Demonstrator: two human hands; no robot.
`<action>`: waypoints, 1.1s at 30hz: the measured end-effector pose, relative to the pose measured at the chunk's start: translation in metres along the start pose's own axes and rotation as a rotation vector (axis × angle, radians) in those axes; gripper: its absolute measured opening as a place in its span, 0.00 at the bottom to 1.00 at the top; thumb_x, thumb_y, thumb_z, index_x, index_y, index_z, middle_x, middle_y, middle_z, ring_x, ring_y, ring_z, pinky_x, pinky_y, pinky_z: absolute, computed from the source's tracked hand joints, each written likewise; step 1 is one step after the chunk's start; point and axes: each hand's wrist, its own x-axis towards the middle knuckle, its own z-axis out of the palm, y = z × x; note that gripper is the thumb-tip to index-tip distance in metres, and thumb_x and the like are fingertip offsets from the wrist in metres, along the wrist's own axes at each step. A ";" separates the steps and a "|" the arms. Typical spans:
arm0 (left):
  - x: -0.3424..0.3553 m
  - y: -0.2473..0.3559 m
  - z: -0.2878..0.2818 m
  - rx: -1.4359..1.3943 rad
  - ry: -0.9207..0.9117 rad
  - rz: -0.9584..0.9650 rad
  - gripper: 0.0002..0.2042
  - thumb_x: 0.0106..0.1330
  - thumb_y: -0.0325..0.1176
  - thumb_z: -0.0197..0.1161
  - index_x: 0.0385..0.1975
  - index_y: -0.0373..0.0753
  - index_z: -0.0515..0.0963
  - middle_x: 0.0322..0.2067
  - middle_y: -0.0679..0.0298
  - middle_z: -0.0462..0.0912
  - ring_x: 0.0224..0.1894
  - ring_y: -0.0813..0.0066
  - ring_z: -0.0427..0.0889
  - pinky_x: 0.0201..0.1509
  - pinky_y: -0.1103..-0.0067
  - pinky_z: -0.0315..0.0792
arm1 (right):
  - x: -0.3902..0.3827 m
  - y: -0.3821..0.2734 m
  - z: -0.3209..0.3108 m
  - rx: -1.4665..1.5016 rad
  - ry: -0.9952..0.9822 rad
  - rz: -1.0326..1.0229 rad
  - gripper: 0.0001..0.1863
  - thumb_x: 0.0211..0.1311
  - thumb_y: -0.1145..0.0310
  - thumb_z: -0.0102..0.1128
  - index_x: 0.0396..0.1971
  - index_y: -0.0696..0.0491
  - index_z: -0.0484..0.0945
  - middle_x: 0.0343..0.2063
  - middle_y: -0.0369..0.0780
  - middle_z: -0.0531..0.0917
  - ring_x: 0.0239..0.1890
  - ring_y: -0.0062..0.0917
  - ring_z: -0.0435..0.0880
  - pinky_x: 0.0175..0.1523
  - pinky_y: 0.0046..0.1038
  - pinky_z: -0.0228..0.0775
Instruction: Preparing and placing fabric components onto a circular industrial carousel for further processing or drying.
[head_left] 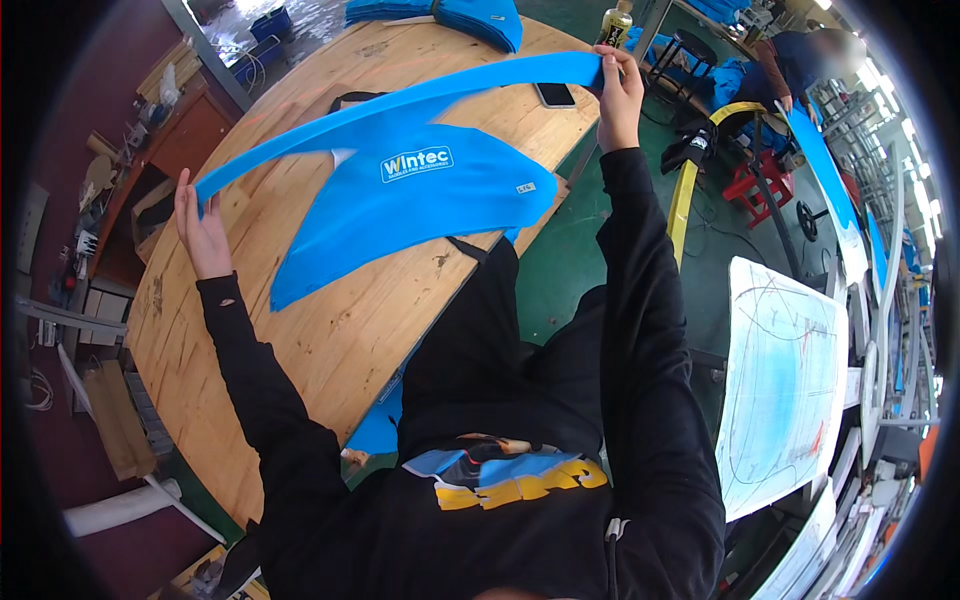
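Observation:
Stretched in an arc over the table is a long edge of blue fabric (400, 98), held at both ends. My left hand (207, 240) grips its left end, thumb and fingers closed around the cloth. At the far right, my right hand (622, 98) pinches the other end. Below the arc lies a shaped blue fabric panel (430, 205) with a white printed patch and a small white label. Motion blur hides whether the raised edge and the panel are one piece. The wooden table (370, 280) carries the panel.
A stack of blue fabric pieces (480, 22) lies at the table's far edge. A phone (555, 95) and a bottle (616, 22) are near my right hand. On the right stand a red stool (762, 190), a marked white board (785, 390) and a co-worker (795, 65) handling blue material.

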 end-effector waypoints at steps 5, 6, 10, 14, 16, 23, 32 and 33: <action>-0.020 -0.030 -0.024 0.141 0.037 -0.086 0.19 0.72 0.37 0.53 0.59 0.36 0.69 0.59 0.62 0.69 0.57 0.75 0.68 0.63 0.75 0.62 | -0.027 0.030 -0.033 -0.195 -0.037 0.003 0.10 0.71 0.66 0.49 0.40 0.56 0.77 0.39 0.35 0.81 0.42 0.16 0.75 0.50 0.20 0.66; -0.030 -0.038 -0.031 0.142 0.040 -0.086 0.19 0.72 0.37 0.53 0.59 0.36 0.69 0.59 0.62 0.69 0.57 0.75 0.68 0.63 0.75 0.62 | -0.042 0.038 -0.042 -0.235 -0.040 0.076 0.11 0.72 0.65 0.49 0.42 0.56 0.76 0.40 0.34 0.80 0.43 0.15 0.75 0.50 0.20 0.67; -0.071 -0.073 -0.047 0.429 0.028 -0.315 0.18 0.70 0.39 0.55 0.56 0.39 0.72 0.58 0.65 0.71 0.54 0.78 0.71 0.53 0.80 0.67 | -0.107 0.073 -0.081 -0.245 -0.008 0.258 0.10 0.72 0.66 0.49 0.40 0.55 0.76 0.39 0.33 0.79 0.41 0.14 0.75 0.49 0.19 0.67; -0.091 -0.093 -0.077 0.693 -0.043 -0.352 0.17 0.69 0.39 0.57 0.55 0.40 0.74 0.54 0.66 0.76 0.51 0.81 0.73 0.45 0.83 0.69 | -0.154 0.091 -0.097 -0.246 0.035 0.423 0.10 0.72 0.65 0.48 0.42 0.53 0.76 0.37 0.31 0.78 0.36 0.13 0.74 0.43 0.19 0.68; -0.094 -0.093 -0.082 0.697 -0.041 -0.337 0.18 0.69 0.41 0.57 0.55 0.41 0.74 0.52 0.67 0.76 0.49 0.81 0.73 0.45 0.84 0.66 | -0.159 0.089 -0.098 -0.227 0.057 0.433 0.10 0.72 0.65 0.48 0.42 0.53 0.76 0.37 0.31 0.78 0.36 0.13 0.74 0.43 0.18 0.67; -0.104 -0.076 -0.078 0.672 0.077 -0.295 0.16 0.68 0.42 0.59 0.51 0.43 0.77 0.47 0.72 0.78 0.43 0.85 0.72 0.42 0.83 0.63 | -0.152 0.067 -0.087 -0.219 0.075 0.356 0.09 0.71 0.66 0.49 0.40 0.54 0.77 0.36 0.32 0.78 0.38 0.14 0.73 0.45 0.19 0.66; -0.111 -0.094 -0.121 0.862 -0.025 -0.201 0.14 0.68 0.36 0.60 0.49 0.38 0.76 0.43 0.66 0.79 0.40 0.83 0.75 0.39 0.86 0.65 | -0.181 0.087 -0.104 -0.211 0.094 0.418 0.08 0.70 0.68 0.52 0.43 0.53 0.76 0.32 0.29 0.78 0.33 0.09 0.72 0.40 0.16 0.66; -0.111 -0.097 -0.125 0.861 -0.037 -0.198 0.14 0.68 0.36 0.60 0.49 0.38 0.76 0.43 0.66 0.79 0.40 0.83 0.75 0.39 0.86 0.65 | -0.183 0.091 -0.110 -0.230 0.099 0.475 0.08 0.69 0.69 0.53 0.43 0.54 0.76 0.30 0.29 0.78 0.32 0.09 0.72 0.39 0.16 0.66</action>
